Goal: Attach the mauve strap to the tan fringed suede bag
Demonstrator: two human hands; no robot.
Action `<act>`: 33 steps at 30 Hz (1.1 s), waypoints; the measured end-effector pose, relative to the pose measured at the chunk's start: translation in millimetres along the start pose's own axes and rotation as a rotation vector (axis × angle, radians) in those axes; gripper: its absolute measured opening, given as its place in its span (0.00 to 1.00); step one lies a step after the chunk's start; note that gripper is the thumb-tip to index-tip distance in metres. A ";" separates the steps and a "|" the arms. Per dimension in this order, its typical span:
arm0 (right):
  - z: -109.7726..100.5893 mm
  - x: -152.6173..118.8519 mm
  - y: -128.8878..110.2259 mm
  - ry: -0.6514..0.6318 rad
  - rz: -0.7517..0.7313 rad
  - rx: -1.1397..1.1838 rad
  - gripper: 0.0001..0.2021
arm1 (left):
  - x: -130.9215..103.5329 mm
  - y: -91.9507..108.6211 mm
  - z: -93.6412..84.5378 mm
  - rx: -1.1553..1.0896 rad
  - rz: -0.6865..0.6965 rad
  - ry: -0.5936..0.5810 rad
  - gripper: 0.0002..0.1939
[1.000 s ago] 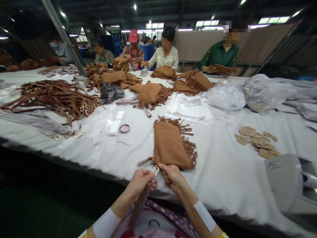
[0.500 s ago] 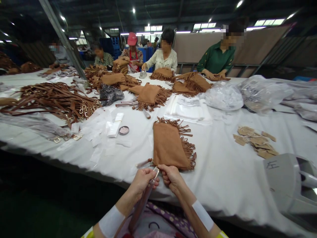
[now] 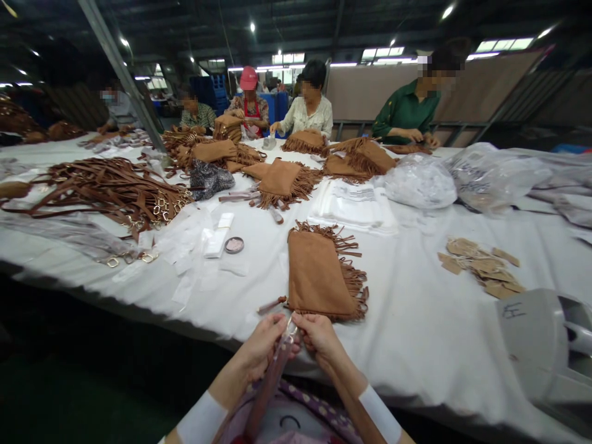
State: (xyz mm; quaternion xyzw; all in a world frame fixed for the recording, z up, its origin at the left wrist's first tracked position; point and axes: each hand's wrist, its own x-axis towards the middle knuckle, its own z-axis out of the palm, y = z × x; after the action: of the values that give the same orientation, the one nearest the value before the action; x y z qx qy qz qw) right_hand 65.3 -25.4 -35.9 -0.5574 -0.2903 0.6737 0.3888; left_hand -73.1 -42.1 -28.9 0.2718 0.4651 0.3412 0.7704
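Observation:
A brown fringed bag (image 3: 317, 271) lies flat near the table's front edge, its fringe toward the right and back. Just in front of its lower left corner, my left hand (image 3: 268, 342) pinches the metal clasp (image 3: 291, 330) of a strap. That strap (image 3: 268, 382) is wrapped in clear plastic and hangs down toward my lap. My right hand (image 3: 319, 336) is closed at the clasp from the other side, fingertips beside the bag's corner. A small wrapped zipper pull (image 3: 272, 304) sticks out left of the bag.
Brown straps (image 3: 102, 191) are heaped at the left. A round tin (image 3: 234, 245) and white strips (image 3: 219, 235) lie nearer. White bags (image 3: 349, 203) sit behind the fringed bag. Tags (image 3: 483, 265) and a grey device (image 3: 536, 345) are at the right. Several people work across the table.
My hands have come closer together at the clasp, and my right fingers have moved slightly left onto it. The person in green has shifted their hands to the right.

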 end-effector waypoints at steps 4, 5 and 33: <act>-1.2 1.3 0.8 -0.007 -0.003 0.016 0.23 | -10.5 -7.1 -13.0 -0.060 -0.221 -0.073 0.25; -1.2 1.3 1.1 -0.007 -0.004 0.018 0.23 | -11.3 -10.1 -13.8 -0.062 -0.215 -0.054 0.24; -36.3 -36.4 14.3 0.160 -0.071 0.042 0.22 | -8.1 -32.9 8.0 0.118 0.104 0.142 0.23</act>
State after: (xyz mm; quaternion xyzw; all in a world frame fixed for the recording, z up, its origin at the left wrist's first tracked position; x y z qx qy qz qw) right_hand 100.7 -65.4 -36.1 -0.5907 -0.2638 0.6185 0.4460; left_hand -59.7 -69.6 -45.5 0.3157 0.5231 0.3710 0.6993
